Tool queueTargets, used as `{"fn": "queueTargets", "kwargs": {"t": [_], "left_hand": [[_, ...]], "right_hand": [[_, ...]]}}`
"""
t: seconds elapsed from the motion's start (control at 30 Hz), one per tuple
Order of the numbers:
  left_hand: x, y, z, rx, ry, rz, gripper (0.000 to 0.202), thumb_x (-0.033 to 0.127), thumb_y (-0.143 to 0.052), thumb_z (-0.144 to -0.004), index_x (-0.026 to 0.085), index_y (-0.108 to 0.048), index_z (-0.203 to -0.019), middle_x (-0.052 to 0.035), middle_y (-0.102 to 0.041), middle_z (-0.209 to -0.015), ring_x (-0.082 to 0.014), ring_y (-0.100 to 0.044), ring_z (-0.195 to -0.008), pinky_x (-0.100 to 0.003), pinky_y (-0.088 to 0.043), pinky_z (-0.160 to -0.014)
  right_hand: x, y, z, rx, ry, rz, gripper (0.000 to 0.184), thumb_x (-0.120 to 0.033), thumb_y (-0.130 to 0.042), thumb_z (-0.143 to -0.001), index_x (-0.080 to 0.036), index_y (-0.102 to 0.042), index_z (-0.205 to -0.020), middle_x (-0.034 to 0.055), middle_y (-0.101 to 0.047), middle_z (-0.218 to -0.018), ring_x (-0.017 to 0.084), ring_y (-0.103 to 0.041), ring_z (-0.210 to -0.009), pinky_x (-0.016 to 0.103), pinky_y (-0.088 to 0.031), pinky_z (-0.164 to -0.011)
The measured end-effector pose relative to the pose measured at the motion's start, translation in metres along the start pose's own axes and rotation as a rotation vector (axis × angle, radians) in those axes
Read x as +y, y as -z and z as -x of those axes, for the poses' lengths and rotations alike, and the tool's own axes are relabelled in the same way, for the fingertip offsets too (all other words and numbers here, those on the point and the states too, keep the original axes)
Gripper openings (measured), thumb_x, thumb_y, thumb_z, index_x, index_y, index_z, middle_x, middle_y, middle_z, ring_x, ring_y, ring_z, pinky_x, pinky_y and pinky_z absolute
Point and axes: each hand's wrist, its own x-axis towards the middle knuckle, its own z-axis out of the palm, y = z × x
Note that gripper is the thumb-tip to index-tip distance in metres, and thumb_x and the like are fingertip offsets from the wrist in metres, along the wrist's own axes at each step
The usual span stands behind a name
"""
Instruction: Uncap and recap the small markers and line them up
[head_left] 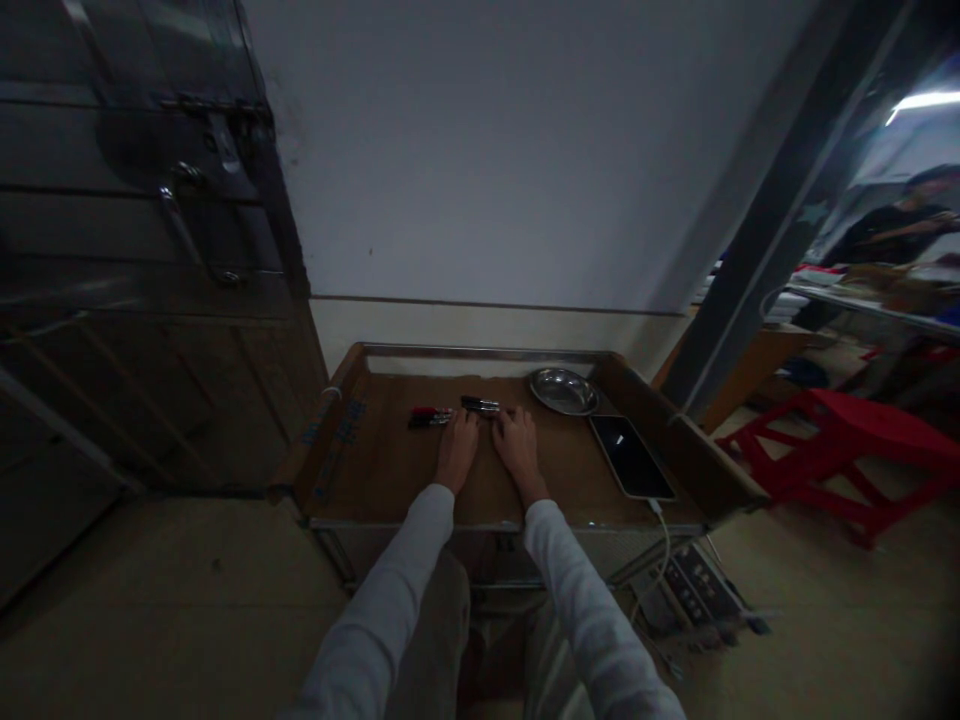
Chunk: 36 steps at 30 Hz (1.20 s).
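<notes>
My left hand [458,445] lies palm down on the brown tabletop [397,480], fingers stretched forward and holding nothing visible. Close by its fingertips on the left are a pen with a red end [427,412] and a black pen [426,423]. My right hand [517,442] rests palm down a short way to the right, its fingers also reaching forward. A small group of dark pens [480,404] lies just ahead, between the two hands, near the right fingertips. Whether the fingertips touch the pens is too dark and small to tell.
Behind my right hand stands a round metal dish [564,391]. A tablet [631,457] with a white cable lies at the right. Raised wooden sides edge the table. A red stool [862,440] is on the right; a person [892,230] is in the background.
</notes>
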Motion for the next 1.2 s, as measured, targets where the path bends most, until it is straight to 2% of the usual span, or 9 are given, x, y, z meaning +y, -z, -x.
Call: {"fn": "queueTargets", "kwargs": {"t": [0.17,0.43,0.63,0.8,0.93,1.07,1.13,1.2], "left_hand": [[-0.003,-0.006,-0.002,0.018,0.04,0.003,0.018,0.015,-0.041,-0.09,0.014,-0.058,-0.095,-0.0101,-0.059,-0.098,-0.0198,-0.054,-0.097,-0.034,-0.044,-0.089],[-0.005,-0.012,-0.001,0.004,0.053,0.054,0.019,0.01,-0.038,-0.089,0.013,-0.055,-0.096,-0.01,-0.057,-0.101,-0.0192,-0.054,-0.098,-0.033,-0.045,-0.087],[-0.007,-0.015,-0.002,-0.021,-0.01,0.14,0.022,0.007,-0.035,-0.089,0.016,-0.054,-0.098,-0.0087,-0.059,-0.102,-0.018,-0.054,-0.101,-0.034,-0.045,-0.088],[-0.004,-0.011,-0.001,-0.04,0.05,0.176,0.023,0.009,-0.033,-0.09,0.016,-0.051,-0.104,-0.009,-0.061,-0.099,-0.0168,-0.059,-0.093,-0.03,-0.048,-0.081],[-0.002,-0.005,-0.002,-0.009,0.0,0.125,0.03,0.007,-0.032,-0.089,0.014,-0.051,-0.111,-0.0117,-0.059,-0.111,-0.0187,-0.054,-0.106,-0.034,-0.044,-0.092],[-0.003,-0.005,-0.007,0.026,-0.085,0.108,0.042,0.006,-0.035,-0.086,0.015,-0.044,-0.126,-0.0106,-0.049,-0.132,-0.0199,-0.04,-0.126,-0.038,-0.033,-0.104],[-0.003,-0.005,-0.007,0.01,-0.125,0.1,0.042,0.008,-0.036,-0.087,0.018,-0.044,-0.127,-0.0087,-0.049,-0.133,-0.0203,-0.037,-0.128,-0.04,-0.03,-0.106],[-0.002,-0.002,-0.004,-0.005,-0.135,0.083,0.037,0.013,-0.037,-0.088,0.018,-0.047,-0.124,-0.0092,-0.053,-0.127,-0.0208,-0.041,-0.124,-0.04,-0.031,-0.104]], "right_hand": [[0.004,0.0,0.003,-0.025,-0.017,-0.022,0.026,-0.027,-0.041,-0.09,-0.019,-0.061,-0.104,0.0114,-0.055,-0.103,0.023,-0.046,-0.096,0.032,-0.032,-0.08],[0.004,0.001,0.007,-0.026,0.022,-0.059,0.024,-0.023,-0.039,-0.091,-0.019,-0.062,-0.1,0.0106,-0.059,-0.101,0.023,-0.047,-0.096,0.032,-0.032,-0.079],[0.004,0.001,0.005,-0.036,0.144,-0.147,0.023,-0.022,-0.041,-0.09,-0.019,-0.062,-0.099,0.0096,-0.061,-0.103,0.023,-0.05,-0.096,0.033,-0.033,-0.081],[0.005,-0.006,0.003,-0.015,0.165,-0.259,0.021,-0.02,-0.045,-0.088,-0.018,-0.065,-0.093,0.0096,-0.063,-0.1,0.021,-0.054,-0.094,0.032,-0.037,-0.082],[0.006,-0.008,0.004,0.022,0.118,-0.316,0.022,-0.017,-0.045,-0.087,-0.017,-0.067,-0.089,0.0104,-0.063,-0.096,0.02,-0.055,-0.091,0.032,-0.039,-0.084],[0.009,-0.006,0.005,0.072,0.067,-0.426,0.025,-0.016,-0.042,-0.088,-0.016,-0.066,-0.091,0.0107,-0.062,-0.095,0.019,-0.056,-0.087,0.03,-0.042,-0.082],[0.01,-0.004,0.006,0.115,0.045,-0.493,0.026,-0.017,-0.04,-0.088,-0.016,-0.066,-0.092,0.0105,-0.061,-0.095,0.018,-0.056,-0.084,0.029,-0.043,-0.079],[0.01,-0.003,0.007,0.157,0.032,-0.543,0.027,-0.018,-0.038,-0.088,-0.015,-0.065,-0.091,0.0103,-0.061,-0.093,0.018,-0.056,-0.082,0.029,-0.044,-0.077]]}}
